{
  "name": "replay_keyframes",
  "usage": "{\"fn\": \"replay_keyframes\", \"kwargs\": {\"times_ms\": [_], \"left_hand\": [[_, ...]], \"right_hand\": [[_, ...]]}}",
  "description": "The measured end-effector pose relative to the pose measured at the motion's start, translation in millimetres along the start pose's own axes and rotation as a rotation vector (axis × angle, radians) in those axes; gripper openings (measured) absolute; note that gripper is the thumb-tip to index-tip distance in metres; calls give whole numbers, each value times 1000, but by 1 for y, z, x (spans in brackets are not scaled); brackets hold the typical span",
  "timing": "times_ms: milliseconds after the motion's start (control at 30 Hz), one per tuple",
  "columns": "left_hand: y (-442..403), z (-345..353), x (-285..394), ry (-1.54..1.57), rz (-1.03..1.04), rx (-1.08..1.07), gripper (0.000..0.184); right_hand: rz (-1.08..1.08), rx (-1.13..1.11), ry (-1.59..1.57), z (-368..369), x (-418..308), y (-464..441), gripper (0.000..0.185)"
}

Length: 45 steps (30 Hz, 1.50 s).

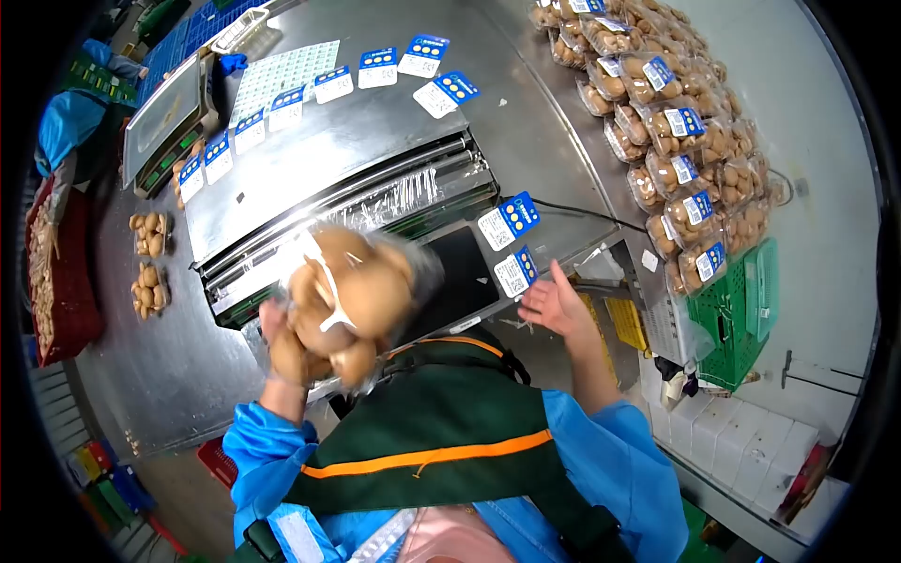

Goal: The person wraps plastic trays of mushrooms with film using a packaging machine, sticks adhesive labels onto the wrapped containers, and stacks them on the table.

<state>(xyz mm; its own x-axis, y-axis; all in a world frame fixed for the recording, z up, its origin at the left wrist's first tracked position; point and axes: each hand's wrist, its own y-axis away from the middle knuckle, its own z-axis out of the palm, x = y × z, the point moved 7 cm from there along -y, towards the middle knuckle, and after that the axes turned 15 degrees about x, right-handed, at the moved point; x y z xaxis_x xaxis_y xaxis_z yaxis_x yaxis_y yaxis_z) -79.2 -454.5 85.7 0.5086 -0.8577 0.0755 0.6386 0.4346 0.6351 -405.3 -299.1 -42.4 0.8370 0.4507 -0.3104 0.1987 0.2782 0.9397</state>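
A film-wrapped pack of brown mushrooms [352,296] is held up close to the camera, slightly blurred. My left hand [272,328] grips it from its left side, mostly hidden behind it. On the right, my right hand [554,302] is empty with its fingers spread, beside a blue and white label [515,272] at the edge of the metal table [535,94]. Another label [508,221] lies just above that one. Behind the pack is the wrapping machine [347,202] with its rollers and clear film.
Wrapped mushroom packs [676,131] are piled at the right above a green crate [737,319]. Two mushroom trays [148,289] sit at the left near a scale [169,122]. More labels [378,68] line the table's back. A red crate [61,272] stands far left.
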Motion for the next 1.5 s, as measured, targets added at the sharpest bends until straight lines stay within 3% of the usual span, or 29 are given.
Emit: {"fn": "replay_keyframes", "kwargs": {"times_ms": [33,133,200,267,300,333,433,500,600,633,700,733,767,800,833,900,967,1000,1033,1100,1133,1167,1200,1233,1267,1300,1333,1433,1500], "left_hand": [[-3,5,7,0,98,10,83],[-5,25,22,-25,285,-37,88],[-4,32,20,-37,300,-93,83],[-2,32,21,-45,371,-150,75],[4,47,20,-133,421,-24,72],[4,45,18,93,364,-231,59],[-2,37,13,93,349,-224,59],[9,45,4,75,256,-353,58],[19,30,-5,32,282,-285,54],[24,29,-7,-24,279,-254,55],[28,27,-14,47,231,-323,54],[29,29,-18,51,257,-295,52],[30,32,-20,26,301,-150,52],[28,31,-20,58,321,-45,51],[26,30,-20,79,336,56,51],[13,28,-17,129,237,-85,53],[8,38,-13,144,342,26,52],[6,56,-17,38,356,-28,52],[1,77,-23,-64,369,-96,52],[-23,109,-58,-471,319,-231,57],[-42,122,-77,-726,455,-243,62],[-60,138,-97,-977,611,-253,68],[-57,166,-119,-1177,515,-371,75],[-67,175,-128,-1324,573,-466,66],[-70,187,-135,-1427,591,-504,64],[-69,198,-140,-1530,606,-538,63],[-71,202,-136,-1593,733,-530,58],[-73,209,-112,-1621,828,-411,53],[-79,204,-94,-1513,759,-272,51]], "right_hand": [[-64,-32,-130,-1,-1,-17,56],[-616,224,116,-6,-30,9,40],[-1468,546,696,53,-51,128,11],[-2110,310,690,105,-47,236,14],[-1923,84,395,111,-49,255,21],[-1658,-216,308,130,-49,271,24],[-987,-538,361,202,-24,280,13],[-863,-582,506,253,1,258,16],[-1048,-445,553,267,20,217,24],[-1215,-405,565,263,19,221,41],[-1654,-35,413,245,9,233,57],[-1917,126,538,243,12,248,62],[-2104,42,609,246,28,258,64],[-2024,-324,676,247,50,256,63],[-2107,-457,1092,245,87,261,61],[-2034,-942,1108,228,99,275,41],[-2100,-900,927,187,68,269,34],[-2108,-735,822,174,42,259,36],[-1519,-329,468,159,15,235,40],[-796,-345,-320,140,1,159,47],[-423,-447,-384,136,-5,153,50],[-302,-436,-542,113,1,105,49],[-458,-430,-557,97,-27,112,49],[-605,-420,-565,77,-56,121,49],[-348,-616,-797,56,-77,118,50],[-476,-685,-792,18,-107,116,50],[-616,-330,-872,-23,-141,123,48],[-1043,277,-694,-106,-246,151,43],[-1280,361,-537,-163,-311,113,42]]}}
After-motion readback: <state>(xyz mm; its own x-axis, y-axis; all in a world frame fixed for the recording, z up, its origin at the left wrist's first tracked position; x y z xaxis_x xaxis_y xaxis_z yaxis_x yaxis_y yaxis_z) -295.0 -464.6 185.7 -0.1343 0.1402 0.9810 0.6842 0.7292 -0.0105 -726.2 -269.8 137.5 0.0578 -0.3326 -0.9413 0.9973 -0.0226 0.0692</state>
